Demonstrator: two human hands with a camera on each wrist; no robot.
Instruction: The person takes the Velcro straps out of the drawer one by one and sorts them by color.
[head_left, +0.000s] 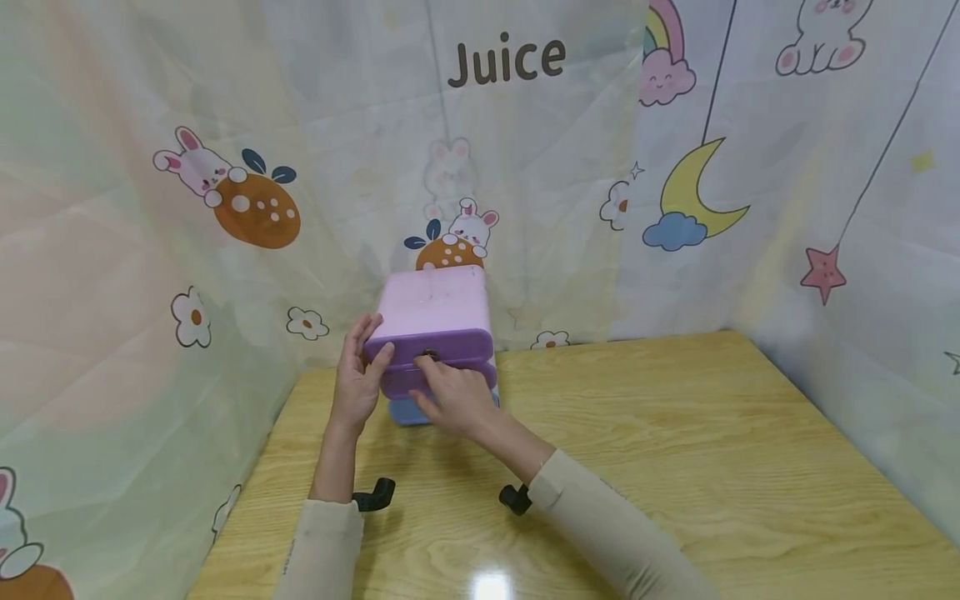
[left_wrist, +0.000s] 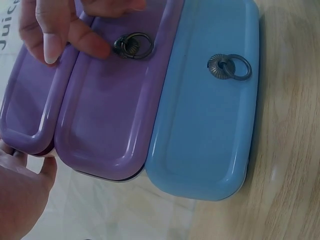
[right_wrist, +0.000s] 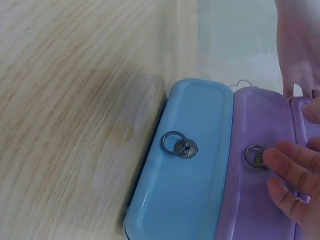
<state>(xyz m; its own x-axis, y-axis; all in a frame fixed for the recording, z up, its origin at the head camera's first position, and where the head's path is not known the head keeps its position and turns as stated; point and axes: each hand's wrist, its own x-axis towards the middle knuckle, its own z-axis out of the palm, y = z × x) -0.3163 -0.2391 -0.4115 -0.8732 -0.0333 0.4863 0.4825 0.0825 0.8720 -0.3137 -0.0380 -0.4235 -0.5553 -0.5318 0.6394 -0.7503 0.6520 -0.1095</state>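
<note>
A small drawer box shows a pink top (head_left: 435,300) and stacked fronts: an upper purple drawer (left_wrist: 30,110), a middle purple drawer (left_wrist: 100,115) and a light blue drawer (left_wrist: 202,125). My left hand (head_left: 357,379) rests against the left side of the upper part, fingers straight, thumb at the front's edge. At the upper drawer's dark metal pull (head_left: 429,353), my right hand (head_left: 459,400) hooks a bent fingertip, its other fingers loose in front of the middle drawer. Fingers mostly hide this pull. Ring pulls hang free on the middle (right_wrist: 255,157) and blue (right_wrist: 184,147) drawers.
The box stands near the back of a wood-grain table (head_left: 637,450), close to a printed cloth backdrop (head_left: 555,208). Cloth also hangs along the left and right sides. Black curved pieces (head_left: 377,495) show beside both wrists.
</note>
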